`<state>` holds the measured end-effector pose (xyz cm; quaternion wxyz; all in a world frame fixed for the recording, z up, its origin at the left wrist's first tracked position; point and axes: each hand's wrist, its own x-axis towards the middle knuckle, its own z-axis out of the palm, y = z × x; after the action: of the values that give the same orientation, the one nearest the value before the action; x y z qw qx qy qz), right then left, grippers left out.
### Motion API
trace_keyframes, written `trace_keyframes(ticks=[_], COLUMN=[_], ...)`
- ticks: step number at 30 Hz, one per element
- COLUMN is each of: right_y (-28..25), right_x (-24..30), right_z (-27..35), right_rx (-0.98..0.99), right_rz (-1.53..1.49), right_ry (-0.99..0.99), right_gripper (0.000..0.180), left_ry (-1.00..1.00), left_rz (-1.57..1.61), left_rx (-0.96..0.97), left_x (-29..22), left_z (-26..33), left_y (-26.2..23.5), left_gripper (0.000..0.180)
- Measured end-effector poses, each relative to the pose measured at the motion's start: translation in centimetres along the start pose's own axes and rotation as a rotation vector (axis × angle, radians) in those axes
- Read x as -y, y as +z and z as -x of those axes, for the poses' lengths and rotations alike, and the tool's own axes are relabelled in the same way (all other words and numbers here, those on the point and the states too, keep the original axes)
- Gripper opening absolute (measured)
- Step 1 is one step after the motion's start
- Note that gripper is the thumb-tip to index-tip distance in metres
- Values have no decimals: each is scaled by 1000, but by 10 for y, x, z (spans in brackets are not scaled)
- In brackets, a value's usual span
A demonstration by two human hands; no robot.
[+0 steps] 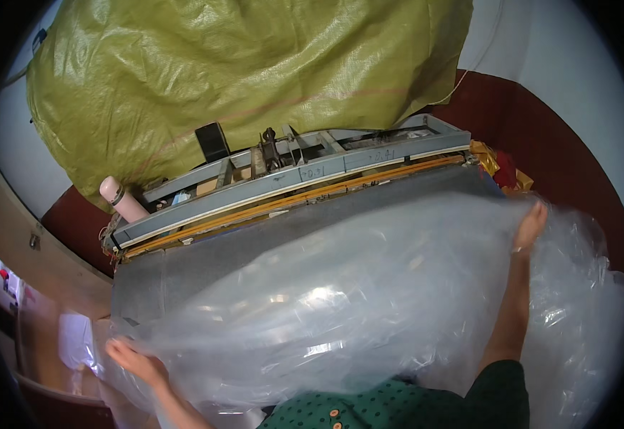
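**Two hands wide apart, one clear plastic sheet strung between**

Left hand (140, 361) at the near left corner of the grey bench top (201, 275), fingers closed on the sheet's edge. Right hand (531, 227) past the bench top's right end, further from the body, also pinching the sheet; thin bracelet (518, 249) on that wrist.

Clear plastic sheet (340, 286): lies over the near and right parts of the bench top, billowed and glossy, blurred in places. More of it bunches loosely off the right end. The wide grip likely keeps the edge spread, since film this thin would fold on itself if held at one point. How much of it touches the bench top: cannot tell.

Along the bench top's far edge: orange strip (369, 177), then a grey metal frame (390, 152) with open bays holding odds and ends. It probably doubles as a shelf, keeping small items off the working surface.

Pink flask (126, 200) leans at the bench top's far left corner, perhaps parked clear of the film. Black smartphone (212, 142) tilts beyond the far edge, against a yellow-green woven tarp (254, 64); what the tarp covers is hidden. Crumpled gold wrapping (485, 157) sits by the far right corner.
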<state>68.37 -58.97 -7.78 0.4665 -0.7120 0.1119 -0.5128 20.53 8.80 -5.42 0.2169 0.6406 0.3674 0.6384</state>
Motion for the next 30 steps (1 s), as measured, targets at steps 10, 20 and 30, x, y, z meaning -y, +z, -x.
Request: trace_keyframes(ticks=[10, 20, 30], right_y=[-133, 17, 182], right_x=[-191, 33, -41], right_z=[151, -22, 54], right_rx=[397, 530, 476], right_rz=[660, -86, 117], right_ry=[406, 121, -230], right_gripper=[30, 23, 14], left_ry=[-22, -133, 84], left_rz=[-540, 237, -194], left_rx=[449, 80, 189], left_x=[139, -2, 169], left_z=[150, -44, -63], left_y=[-110, 16, 174], left_gripper=[19, 16, 17])
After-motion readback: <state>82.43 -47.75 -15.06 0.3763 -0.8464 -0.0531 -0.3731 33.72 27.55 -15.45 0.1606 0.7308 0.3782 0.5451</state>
